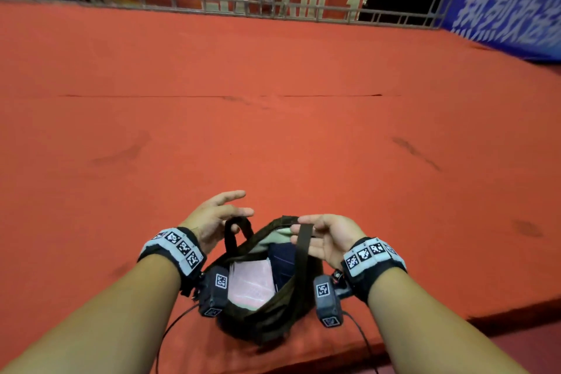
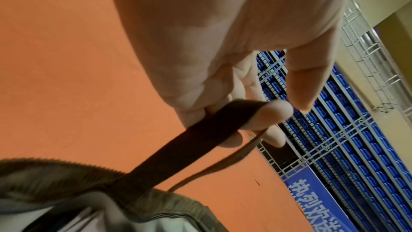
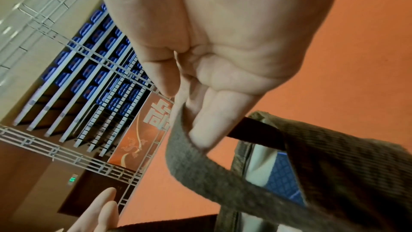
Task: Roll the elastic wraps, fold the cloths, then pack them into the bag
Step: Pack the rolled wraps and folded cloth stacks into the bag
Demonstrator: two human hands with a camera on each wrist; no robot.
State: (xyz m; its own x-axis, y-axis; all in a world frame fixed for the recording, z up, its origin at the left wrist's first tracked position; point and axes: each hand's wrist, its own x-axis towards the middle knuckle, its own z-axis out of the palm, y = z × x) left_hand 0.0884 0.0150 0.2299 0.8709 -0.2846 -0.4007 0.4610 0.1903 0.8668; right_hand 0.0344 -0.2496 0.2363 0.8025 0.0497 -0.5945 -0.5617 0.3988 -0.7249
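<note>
Two flat webbing straps of the corduroy bag (image 1: 267, 313) hooked over left hand (image 1: 212, 218) and right hand (image 1: 328, 237) fingers

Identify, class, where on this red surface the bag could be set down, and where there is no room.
Free: the red mat from the bag to the far railing, and to both sides. Crowded: the near edge, where left hand and right hand hold the bag's straps.
</note>
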